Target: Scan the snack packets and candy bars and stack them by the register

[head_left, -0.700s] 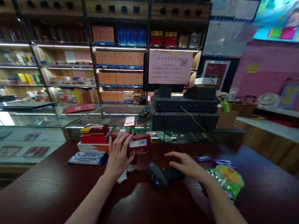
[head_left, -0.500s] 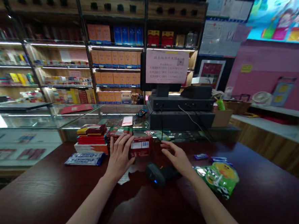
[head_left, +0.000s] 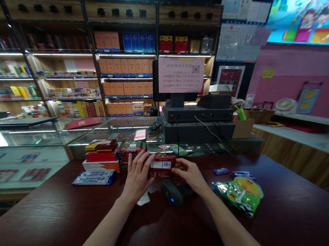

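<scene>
A dark red box with a white barcode label (head_left: pixel 162 165) is between my two hands in the head view. My left hand (head_left: pixel 139 173) lies over its left end, fingers bent against it. At the right end, my right hand (head_left: pixel 189 175) pinches the box between thumb and fingers. Just below it on the table rests a black barcode scanner (head_left: pixel 173 192) with a small blue light. A stack of red and green packets (head_left: pixel 131 147) stands behind my left fingers, which hide part of it. A scrap of white paper (head_left: pixel 143 199) lies beside my left wrist.
At left are a pile of red and yellow packs (head_left: pixel 101 150) and a blue-and-white packet (head_left: pixel 94 177). A green cartoon bag (head_left: pixel 239 194) and small purple packs (head_left: pixel 221 171) lie at right. Behind stand a glass counter and a cash register monitor (head_left: pixel 181 77) with cables.
The red box has moved right, away from the packet stack, with my left hand on it. My right hand, apart from it before, has closed on its right end.
</scene>
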Available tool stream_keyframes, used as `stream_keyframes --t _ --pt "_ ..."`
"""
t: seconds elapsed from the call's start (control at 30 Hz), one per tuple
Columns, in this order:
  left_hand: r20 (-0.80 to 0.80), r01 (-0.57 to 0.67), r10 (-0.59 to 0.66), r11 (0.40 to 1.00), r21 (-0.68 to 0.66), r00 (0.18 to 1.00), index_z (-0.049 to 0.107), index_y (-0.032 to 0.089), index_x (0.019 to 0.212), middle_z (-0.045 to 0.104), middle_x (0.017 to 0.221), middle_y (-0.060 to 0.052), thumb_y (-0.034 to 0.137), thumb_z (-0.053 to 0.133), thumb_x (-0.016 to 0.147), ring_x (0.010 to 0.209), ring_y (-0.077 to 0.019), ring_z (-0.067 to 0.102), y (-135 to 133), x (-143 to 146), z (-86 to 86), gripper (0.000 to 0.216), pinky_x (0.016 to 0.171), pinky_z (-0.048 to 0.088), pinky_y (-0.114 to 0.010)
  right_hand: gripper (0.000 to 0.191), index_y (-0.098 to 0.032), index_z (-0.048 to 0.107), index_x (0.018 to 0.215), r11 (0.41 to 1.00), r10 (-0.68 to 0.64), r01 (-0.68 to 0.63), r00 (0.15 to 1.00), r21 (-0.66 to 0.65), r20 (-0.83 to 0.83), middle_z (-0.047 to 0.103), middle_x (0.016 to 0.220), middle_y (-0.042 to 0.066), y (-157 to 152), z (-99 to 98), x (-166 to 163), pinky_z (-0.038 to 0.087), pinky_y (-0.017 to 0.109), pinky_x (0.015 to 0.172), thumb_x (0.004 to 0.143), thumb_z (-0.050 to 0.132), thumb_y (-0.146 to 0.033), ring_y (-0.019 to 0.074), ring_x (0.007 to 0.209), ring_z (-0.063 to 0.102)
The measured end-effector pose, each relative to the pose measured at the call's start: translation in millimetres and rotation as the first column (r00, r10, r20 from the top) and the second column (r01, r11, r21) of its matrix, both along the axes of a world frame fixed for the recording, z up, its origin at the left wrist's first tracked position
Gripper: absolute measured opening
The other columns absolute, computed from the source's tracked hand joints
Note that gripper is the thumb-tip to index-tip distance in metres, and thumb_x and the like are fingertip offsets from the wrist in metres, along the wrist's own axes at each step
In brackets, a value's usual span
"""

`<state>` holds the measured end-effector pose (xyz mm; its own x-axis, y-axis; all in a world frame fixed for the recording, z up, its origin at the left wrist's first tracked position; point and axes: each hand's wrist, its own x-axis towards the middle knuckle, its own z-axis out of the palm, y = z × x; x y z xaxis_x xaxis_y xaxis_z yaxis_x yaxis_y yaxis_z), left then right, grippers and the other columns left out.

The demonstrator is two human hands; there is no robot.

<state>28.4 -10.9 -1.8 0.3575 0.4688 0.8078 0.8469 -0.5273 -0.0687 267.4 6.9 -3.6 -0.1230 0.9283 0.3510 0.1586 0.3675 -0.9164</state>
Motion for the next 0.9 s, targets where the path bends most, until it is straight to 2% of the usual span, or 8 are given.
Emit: stream_keyframes --t 0.17,0.23,0.37,0.5,0.77,0.9 --pt "0.015 -0.047 0.047 0.999 -0.015 0.999 0.040 0.027 0.147 0.033 0.154 -0.016 0.018 0.076 0.075 0.144 -0.0361 0.033 -1.1 1.4 2.1 0.081 0.120 0.020 -0.063 0.025 -0.017 0.070 0.088 0.999 -0.034 0.033 0.999 0.025 0.042 0.070 0.076 0.000 -0.7 -0.9 -0.1 0.048 0.027 0.066 0.073 0.075 -0.036 0.0163 0.069 0.063" --pt "0.019 -0.072 0.072 0.997 -0.025 0.997 0.042 0.029 0.146 0.037 0.149 -0.015 0.018 0.077 0.075 0.140 -0.0354 0.037 -0.6 1.0 2.5 0.081 0.119 0.022 -0.063 0.023 -0.018 0.069 0.085 0.998 -0.060 0.058 0.996 0.034 0.060 0.069 0.074 0.000 -0.5 -1.9 -0.5 0.047 0.027 0.064 0.074 0.074 -0.037 0.0159 0.067 0.062" --pt "0.006 -0.123 0.123 0.991 -0.053 0.992 0.042 0.031 0.148 0.053 0.123 -0.010 0.021 0.080 0.072 0.122 -0.0307 0.049 2.1 0.3 1.5 0.085 0.117 0.028 -0.060 0.023 -0.018 0.067 0.084 0.994 -0.098 0.094 0.992 0.048 0.082 0.070 0.075 0.000 -1.1 -2.3 -2.0 0.048 0.026 0.064 0.075 0.073 -0.039 0.0165 0.068 0.063" --pt "-0.007 -0.153 0.153 0.986 -0.070 0.988 0.039 0.031 0.150 0.053 0.116 -0.008 0.025 0.081 0.072 0.114 -0.0290 0.050 2.6 1.8 0.1 0.089 0.114 0.034 -0.056 0.022 -0.019 0.068 0.085 0.991 -0.126 0.121 0.987 0.060 0.102 0.071 0.076 0.000 -2.1 -1.6 -2.7 0.048 0.026 0.065 0.076 0.072 -0.038 0.0169 0.068 0.064" --pt "-0.013 -0.082 0.081 0.989 -0.126 0.997 0.029 0.027 0.155 0.054 0.119 -0.008 0.030 0.071 0.083 0.119 -0.0268 0.049 -0.4 9.1 4.4 0.083 0.118 0.025 -0.058 0.019 -0.022 0.068 0.085 0.974 -0.224 0.217 0.964 0.067 0.145 0.073 0.077 0.000 -0.7 -3.3 0.9 0.049 0.028 0.069 0.078 0.069 -0.039 0.0190 0.072 0.068" --pt "0.006 -0.016 0.017 0.992 -0.125 1.000 0.032 0.029 0.153 0.061 0.115 -0.006 0.026 0.055 0.095 0.113 -0.0224 0.056 0.4 7.8 4.8 0.062 0.118 0.026 -0.055 0.014 -0.024 0.067 0.083 0.951 -0.302 0.287 0.941 0.115 0.152 0.073 0.077 0.000 -6.5 3.5 2.4 0.048 0.029 0.070 0.079 0.067 -0.038 0.0200 0.072 0.068"
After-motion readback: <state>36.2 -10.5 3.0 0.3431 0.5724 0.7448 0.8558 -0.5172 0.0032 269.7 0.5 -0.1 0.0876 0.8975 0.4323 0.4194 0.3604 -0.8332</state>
